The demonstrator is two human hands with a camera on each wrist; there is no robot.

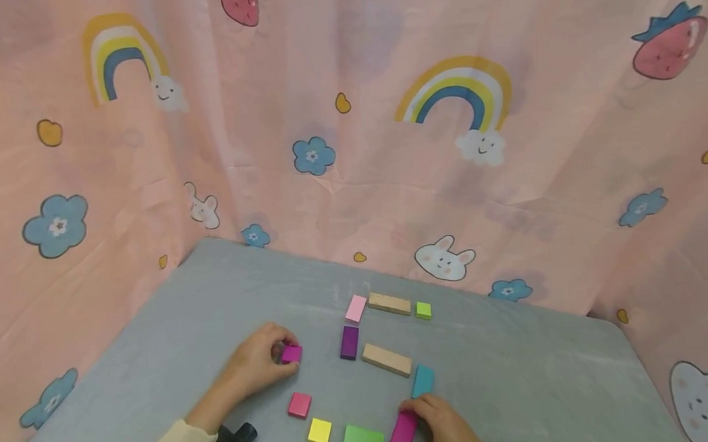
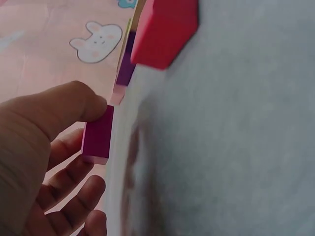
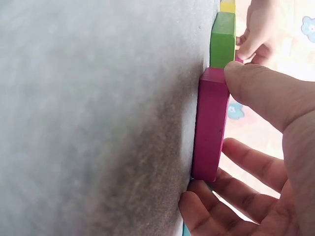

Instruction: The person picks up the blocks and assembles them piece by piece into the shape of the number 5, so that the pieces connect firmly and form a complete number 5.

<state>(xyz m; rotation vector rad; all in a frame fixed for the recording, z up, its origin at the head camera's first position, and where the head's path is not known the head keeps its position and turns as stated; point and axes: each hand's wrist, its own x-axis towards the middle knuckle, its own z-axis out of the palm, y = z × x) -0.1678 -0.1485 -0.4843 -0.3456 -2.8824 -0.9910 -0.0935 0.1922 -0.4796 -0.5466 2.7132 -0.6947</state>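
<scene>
My left hand (image 1: 258,359) pinches a small magenta block (image 2: 97,137) between thumb and fingers at the left of the layout. In the left wrist view a dark shadow lies on the cloth beneath that hand. Near the front edge of the head view, my right hand (image 1: 447,429) grips a longer magenta block (image 3: 211,127) by its two ends, thumb at one and fingertips at the other. This block lies on the cloth, between a green block (image 1: 364,441) and a blue block (image 1: 423,380). A red-pink block (image 1: 300,405) and a yellow block (image 1: 319,433) lie between the hands.
Farther back lie a purple block (image 1: 349,343), a pink block (image 1: 356,309), two plain wooden blocks, one nearer (image 1: 387,359), and a lime cube (image 1: 423,310). A grey cloth (image 1: 552,371) covers the table. Behind hangs a pink printed curtain (image 1: 377,199). A black object (image 1: 238,440) sits by the left wrist.
</scene>
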